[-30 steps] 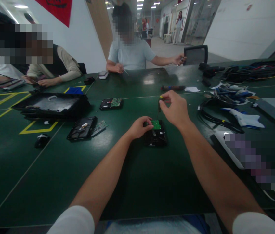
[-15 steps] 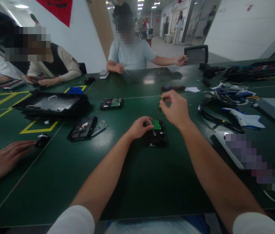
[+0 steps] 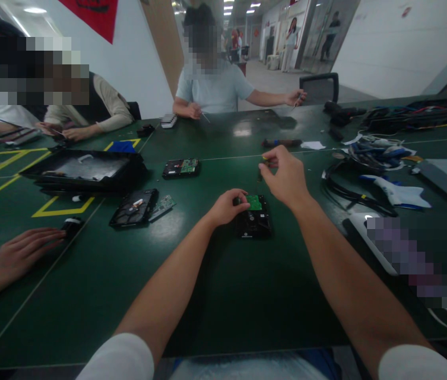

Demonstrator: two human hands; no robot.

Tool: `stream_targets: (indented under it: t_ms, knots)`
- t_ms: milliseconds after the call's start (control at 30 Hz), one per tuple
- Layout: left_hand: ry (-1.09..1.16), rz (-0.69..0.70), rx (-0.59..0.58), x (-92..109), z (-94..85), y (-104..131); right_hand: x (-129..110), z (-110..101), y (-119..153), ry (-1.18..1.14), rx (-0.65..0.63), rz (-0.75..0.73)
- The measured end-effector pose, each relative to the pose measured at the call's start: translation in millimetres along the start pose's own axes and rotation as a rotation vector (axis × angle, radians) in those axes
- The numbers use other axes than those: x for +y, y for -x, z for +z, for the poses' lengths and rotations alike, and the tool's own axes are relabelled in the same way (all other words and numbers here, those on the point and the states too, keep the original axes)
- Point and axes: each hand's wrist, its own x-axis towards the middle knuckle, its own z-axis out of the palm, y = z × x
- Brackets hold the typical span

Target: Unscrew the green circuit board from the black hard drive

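A black hard drive (image 3: 254, 224) with a green circuit board (image 3: 255, 202) lies flat on the table in front of me. My left hand (image 3: 229, 206) grips its upper left edge, fingers curled over the board side. Above the drive's far right corner, my right hand (image 3: 285, 171) pinches a small screwdriver (image 3: 260, 174) with a yellow and dark handle. It stands nearly upright, and its tip is too small to make out against the drive.
Left of me lie an opened drive (image 3: 134, 208), a loose circuit board (image 3: 163, 207), another hard drive (image 3: 181, 168) and a black tray (image 3: 89, 169). Cables (image 3: 374, 153) and a white pouch (image 3: 396, 191) lie right. A co-worker's hand (image 3: 29, 250) touches a black cylinder (image 3: 72, 227).
My right fingers have shifted on the screwdriver handle, so less yellow shows. My left hand and the drive stay put. The co-worker's hand at left has moved slightly right with the black cylinder.
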Motion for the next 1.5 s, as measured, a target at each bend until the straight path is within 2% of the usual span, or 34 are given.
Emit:
stream_targets:
  t_ms: [233, 433, 633, 833, 1033, 1233, 1433, 1500]
  knots:
    - [0.001, 0.017, -0.001, -2.6, 1.0, -0.1, 1.9, 1.4, -1.4, 0.018, -0.024, -0.047]
    - [0.016, 0.032, 0.005, -5.8, 1.1, -0.3, 1.3, 1.7, -0.1, -0.035, 0.008, 0.037]
    - [0.006, 0.020, 0.005, -3.7, 0.7, 0.0, 0.1, 1.1, -0.9, -0.004, -0.027, -0.037]
    - [0.007, 0.026, -0.001, -5.2, 0.8, 0.2, 0.7, 1.1, 0.1, -0.035, 0.002, 0.042]
    - [0.002, -0.001, -0.002, -0.4, -0.4, 0.1, -0.7, 0.4, -1.3, 0.021, -0.019, -0.035]
    - [-0.001, -0.007, -0.001, 0.2, 0.6, -0.2, 0.0, 1.2, -0.3, -0.021, 0.003, 0.046]
    - [-0.005, 0.007, 0.000, -2.5, 0.8, 0.3, -0.5, 1.5, -0.6, 0.002, -0.029, -0.036]
    - [-0.010, -0.005, -0.005, -1.4, 0.1, 0.3, -0.2, 1.6, -0.5, 0.013, -0.016, -0.024]
